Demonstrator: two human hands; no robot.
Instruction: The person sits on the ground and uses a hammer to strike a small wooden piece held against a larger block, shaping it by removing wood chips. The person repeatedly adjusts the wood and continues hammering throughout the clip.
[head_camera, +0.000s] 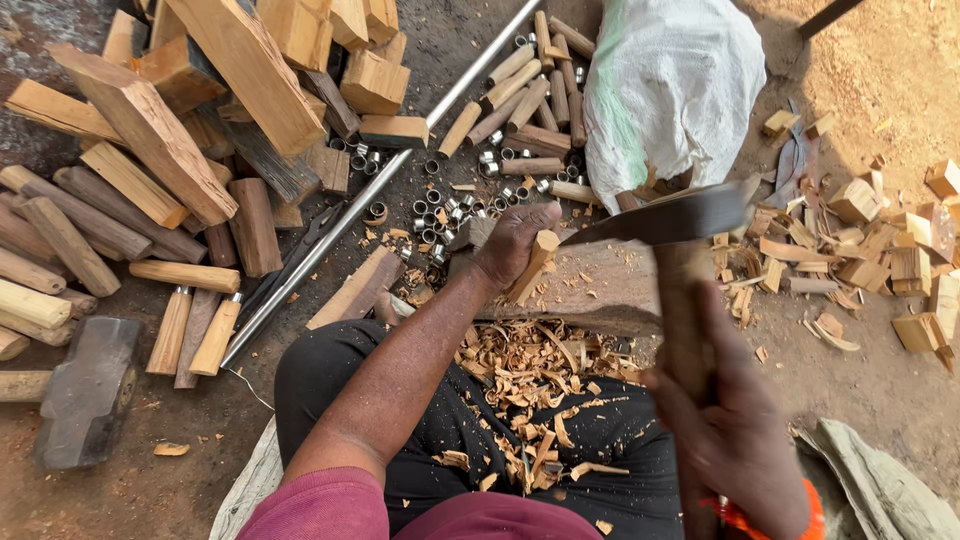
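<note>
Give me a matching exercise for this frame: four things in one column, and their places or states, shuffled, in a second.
Things:
1. wood piece
2. adze
3. sledgehammer head
4. white sack

Places or states:
A. lying on the ground at far left
B. raised in the right hand, blurred
C. standing at top, behind the block
D. held upright on the block by the left hand

Pairs: 1-D, 2-B, 3-A, 4-C
</note>
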